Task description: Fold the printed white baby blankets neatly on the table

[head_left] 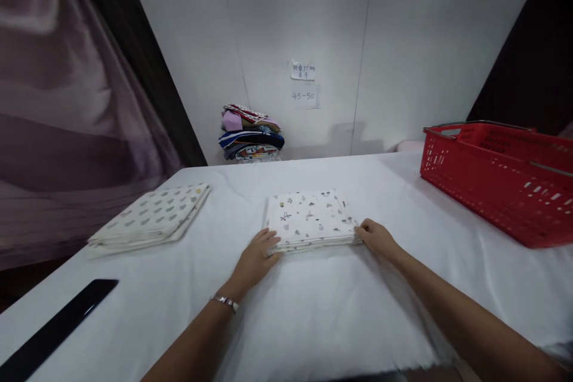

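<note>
A folded white cloth (313,215) with a small scattered print of plants and shapes lies in the middle of the white-covered table (340,310). At its near left corner is my left hand (257,250), its fingers on the cloth's top and the thumb at the front edge, gripping the corner. The near right corner is pinched between the thumb and fingers of my right hand (376,237). Several layers show along the cloth's front edge. A bracelet (226,301) circles my left wrist.
Another folded, patterned cloth (154,215) lies on the left. A long black flat object (62,322) rests at the near left. The red basket (496,179) stands on the right. Against the wall is a stack of folded fabrics (251,134), with paper signs (305,95) above.
</note>
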{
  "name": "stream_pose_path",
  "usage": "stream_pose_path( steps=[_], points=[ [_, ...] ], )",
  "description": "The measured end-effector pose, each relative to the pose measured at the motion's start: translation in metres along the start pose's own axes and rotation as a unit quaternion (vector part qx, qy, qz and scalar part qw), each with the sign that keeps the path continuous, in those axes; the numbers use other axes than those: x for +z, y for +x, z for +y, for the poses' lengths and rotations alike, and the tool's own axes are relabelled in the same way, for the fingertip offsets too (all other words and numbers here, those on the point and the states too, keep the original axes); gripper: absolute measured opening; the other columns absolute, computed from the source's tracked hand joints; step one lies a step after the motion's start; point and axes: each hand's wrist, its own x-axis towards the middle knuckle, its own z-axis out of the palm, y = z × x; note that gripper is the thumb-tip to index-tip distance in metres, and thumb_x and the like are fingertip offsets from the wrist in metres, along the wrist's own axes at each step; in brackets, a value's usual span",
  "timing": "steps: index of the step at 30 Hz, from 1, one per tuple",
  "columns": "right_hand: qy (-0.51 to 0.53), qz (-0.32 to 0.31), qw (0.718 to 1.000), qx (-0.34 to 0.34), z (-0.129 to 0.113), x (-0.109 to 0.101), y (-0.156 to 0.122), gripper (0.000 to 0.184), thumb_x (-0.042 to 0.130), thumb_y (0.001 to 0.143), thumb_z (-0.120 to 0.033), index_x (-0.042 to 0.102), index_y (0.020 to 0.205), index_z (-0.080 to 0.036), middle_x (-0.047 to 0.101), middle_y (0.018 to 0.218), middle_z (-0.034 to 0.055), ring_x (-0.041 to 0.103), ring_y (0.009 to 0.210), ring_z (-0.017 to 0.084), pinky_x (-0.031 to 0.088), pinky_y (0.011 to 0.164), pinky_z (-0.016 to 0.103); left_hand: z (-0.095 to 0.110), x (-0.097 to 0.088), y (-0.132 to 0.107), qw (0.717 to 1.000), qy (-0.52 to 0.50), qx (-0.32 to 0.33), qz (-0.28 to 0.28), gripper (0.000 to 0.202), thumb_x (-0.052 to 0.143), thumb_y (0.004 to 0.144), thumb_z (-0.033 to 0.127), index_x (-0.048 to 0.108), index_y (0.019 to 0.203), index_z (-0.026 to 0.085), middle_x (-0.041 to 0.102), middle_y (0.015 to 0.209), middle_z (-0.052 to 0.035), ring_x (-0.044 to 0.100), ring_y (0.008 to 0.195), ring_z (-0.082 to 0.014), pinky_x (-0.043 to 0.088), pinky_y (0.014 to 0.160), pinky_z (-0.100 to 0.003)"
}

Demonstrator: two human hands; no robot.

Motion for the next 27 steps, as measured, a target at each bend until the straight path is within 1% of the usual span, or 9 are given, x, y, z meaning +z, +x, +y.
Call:
stream_pose_path(
  steps=[4, 6, 8, 11, 14, 18, 21, 24, 27],
  points=[
    [-0.062, 0.090, 0.980, -0.168, -0.029, 0.001, 0.004, 0.028, 0.039, 0.085, -0.035, 0.058, 0.099, -0.020, 0.062, 0.105, 0.0084, 0.058, 0.096, 0.021, 0.044, 0.082, 0.034, 0.016, -0.018, 0.020, 1.000, 0.011, -0.022, 0.005, 0.043, 0.045, 0.084, 0.052, 0.063, 0.111, 0.023, 0.057, 0.126, -0.0037, 0.044, 0.124, -0.0211, 0.037, 0.104, -0.038],
    [-0.057, 0.068, 0.959, -0.269, -0.048, 0.010, 0.011, 0.039, 0.036, 0.088, -0.036, 0.052, 0.119, -0.018, 0.051, 0.129, 0.0103, 0.044, 0.121, 0.021, 0.035, 0.099, 0.036, 0.024, -0.019, 0.040, 0.999, 0.037, -0.014, 0.013, 0.045, 0.039, 0.088, 0.051, 0.061, 0.114, 0.023, 0.053, 0.131, -0.0047, 0.039, 0.128, -0.0219, 0.032, 0.107, -0.040],
    [-0.086, -0.002, 0.947, -0.309, -0.062, 0.021, 0.024, 0.052, 0.035, 0.089, -0.043, 0.039, 0.135, -0.017, 0.034, 0.144, 0.0102, 0.026, 0.134, 0.021, 0.025, 0.108, 0.038, 0.028, -0.013, 0.062, 0.997, 0.073, -0.019, 0.004, 0.048, 0.039, 0.087, 0.051, 0.056, 0.121, 0.021, 0.044, 0.139, -0.0072, 0.030, 0.133, -0.0247, 0.025, 0.109, -0.044],
    [-0.184, -0.095, 0.953, -0.223, -0.066, 0.034, 0.055, 0.069, 0.038, 0.086, -0.054, 0.027, 0.142, -0.015, 0.018, 0.150, 0.0123, 0.012, 0.138, 0.026, 0.014, 0.110, 0.046, 0.020, 0.007, 0.086, 0.990, 0.117, -0.069, -0.047, 0.057, 0.042, 0.085, 0.051, 0.045, 0.131, 0.017, 0.031, 0.146, -0.0116, 0.022, 0.136, -0.0281, 0.020, 0.108, -0.049],
    [-0.249, -0.117, 0.950, -0.145, -0.051, 0.040, 0.081, 0.073, 0.033, 0.086, -0.059, 0.026, 0.143, -0.015, 0.015, 0.151, 0.0118, 0.009, 0.139, 0.026, 0.010, 0.109, 0.049, 0.006, 0.026, 0.093, 0.985, 0.130, -0.090, -0.076, 0.062, 0.036, 0.087, 0.052, 0.037, 0.136, 0.016, 0.026, 0.148, -0.0120, 0.019, 0.138, -0.0278, 0.021, 0.107, -0.050],
    [-0.264, -0.101, 0.945, -0.167, -0.037, 0.044, 0.086, 0.075, 0.026, 0.086, -0.063, 0.023, 0.144, -0.015, 0.013, 0.152, 0.0104, 0.007, 0.139, 0.025, 0.008, 0.109, 0.049, -0.002, 0.030, 0.088, 0.986, 0.123, -0.081, -0.080, 0.064, 0.032, 0.087, 0.054, 0.034, 0.138, 0.017, 0.022, 0.150, -0.0108, 0.015, 0.139, -0.0270, 0.019, 0.107, -0.052],
    [-0.279, -0.099, 0.941, -0.165, -0.046, 0.044, 0.083, 0.075, 0.027, 0.086, -0.063, 0.028, 0.142, -0.013, 0.017, 0.150, 0.0130, 0.010, 0.138, 0.027, 0.007, 0.109, 0.049, 0.004, 0.023, 0.093, 0.984, 0.126, -0.090, -0.088, 0.063, 0.033, 0.086, 0.056, 0.039, 0.136, 0.017, 0.026, 0.148, -0.0116, 0.018, 0.138, -0.0291, 0.015, 0.107, -0.056],
    [-0.283, -0.074, 0.937, -0.190, -0.062, 0.044, 0.091, 0.078, 0.026, 0.086, -0.064, 0.029, 0.142, -0.010, 0.017, 0.150, 0.0152, 0.009, 0.139, 0.028, 0.004, 0.110, 0.046, 0.009, 0.019, 0.112, 0.985, 0.152, -0.062, -0.050, 0.065, 0.035, 0.085, 0.060, 0.045, 0.131, 0.016, 0.032, 0.146, -0.0134, 0.019, 0.137, -0.0300, 0.009, 0.109, -0.055],
    [-0.269, -0.072, 0.938, -0.204, -0.070, 0.046, 0.112, 0.082, 0.022, 0.086, -0.066, 0.024, 0.143, -0.009, 0.013, 0.151, 0.0138, 0.005, 0.139, 0.026, 0.004, 0.111, 0.042, 0.006, 0.026, 0.136, 0.985, 0.162, -0.045, -0.034, 0.066, 0.036, 0.084, 0.060, 0.044, 0.132, 0.015, 0.031, 0.146, -0.0138, 0.018, 0.138, -0.0284, 0.008, 0.111, -0.051]
  ],
)
